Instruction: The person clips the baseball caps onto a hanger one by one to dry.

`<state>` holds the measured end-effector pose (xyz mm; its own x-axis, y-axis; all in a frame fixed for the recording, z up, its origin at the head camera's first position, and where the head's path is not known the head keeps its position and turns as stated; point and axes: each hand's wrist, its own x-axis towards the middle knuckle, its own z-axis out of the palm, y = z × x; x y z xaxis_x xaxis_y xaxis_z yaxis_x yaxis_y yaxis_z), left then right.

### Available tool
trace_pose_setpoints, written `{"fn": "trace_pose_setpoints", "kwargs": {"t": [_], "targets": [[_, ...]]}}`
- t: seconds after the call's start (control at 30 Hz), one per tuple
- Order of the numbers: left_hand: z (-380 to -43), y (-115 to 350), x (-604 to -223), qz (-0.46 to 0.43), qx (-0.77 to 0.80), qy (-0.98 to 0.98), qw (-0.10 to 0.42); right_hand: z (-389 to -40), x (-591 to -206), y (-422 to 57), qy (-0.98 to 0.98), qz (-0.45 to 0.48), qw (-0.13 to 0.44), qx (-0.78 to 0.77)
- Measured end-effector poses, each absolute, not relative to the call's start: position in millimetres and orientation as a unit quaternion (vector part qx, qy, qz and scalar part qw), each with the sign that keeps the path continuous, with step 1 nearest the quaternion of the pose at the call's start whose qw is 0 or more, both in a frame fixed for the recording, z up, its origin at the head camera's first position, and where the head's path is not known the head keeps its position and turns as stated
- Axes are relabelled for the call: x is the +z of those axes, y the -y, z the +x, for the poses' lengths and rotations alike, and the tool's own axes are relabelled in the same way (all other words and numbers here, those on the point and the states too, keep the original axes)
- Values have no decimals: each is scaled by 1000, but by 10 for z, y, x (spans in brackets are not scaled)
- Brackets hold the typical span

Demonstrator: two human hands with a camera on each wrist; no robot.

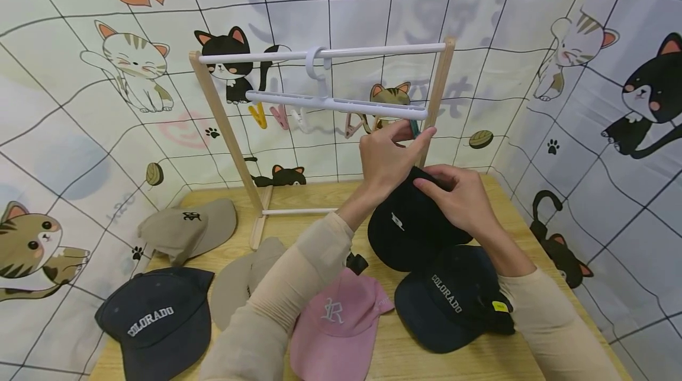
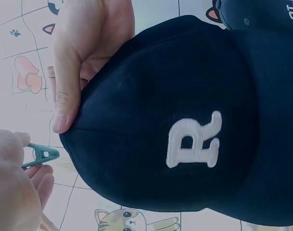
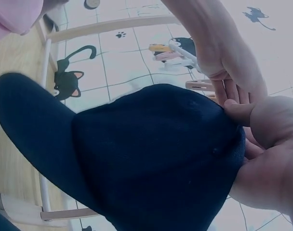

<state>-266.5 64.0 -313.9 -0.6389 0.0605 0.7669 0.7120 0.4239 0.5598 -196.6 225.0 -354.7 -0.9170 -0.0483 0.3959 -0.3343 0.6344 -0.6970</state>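
My left hand (image 1: 391, 153) is just under the right end of the white clip hanger (image 1: 341, 104), pinching a teal clip (image 2: 43, 154) between thumb and fingers. Below it, my right hand (image 1: 453, 194) grips a black cap (image 1: 410, 233) by the edge of its crown, thumb on the near side. A raised white R (image 2: 194, 139) is on the cap's front in the left wrist view. The cap's held edge is close to the clip's tip, with a small gap between them. In the right wrist view the cap's brim (image 3: 31, 130) points left and the clip is hidden.
The hanger hooks over a rack (image 1: 221, 126) with wooden legs; yellow (image 1: 258, 115), pink and white clips hang from it. Around lie a beige cap (image 1: 183, 227), navy caps reading COLORADO (image 1: 160, 310), (image 1: 453, 301), a pink cap (image 1: 335, 322) and a partly covered beige cap (image 1: 240, 280).
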Motion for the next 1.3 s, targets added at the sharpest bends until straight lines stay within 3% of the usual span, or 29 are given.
{"fn": "trace_pose_setpoints", "kwargs": {"t": [0.43,1.3], "targets": [[-2685,-543,-3113,-255,-430,774,390,-1993,-3512,-2183,878,119,166,432],[-2673,-413,-3069,-238,-338,821,393,-2049,-3509,-2027,875,173,313,327]]}}
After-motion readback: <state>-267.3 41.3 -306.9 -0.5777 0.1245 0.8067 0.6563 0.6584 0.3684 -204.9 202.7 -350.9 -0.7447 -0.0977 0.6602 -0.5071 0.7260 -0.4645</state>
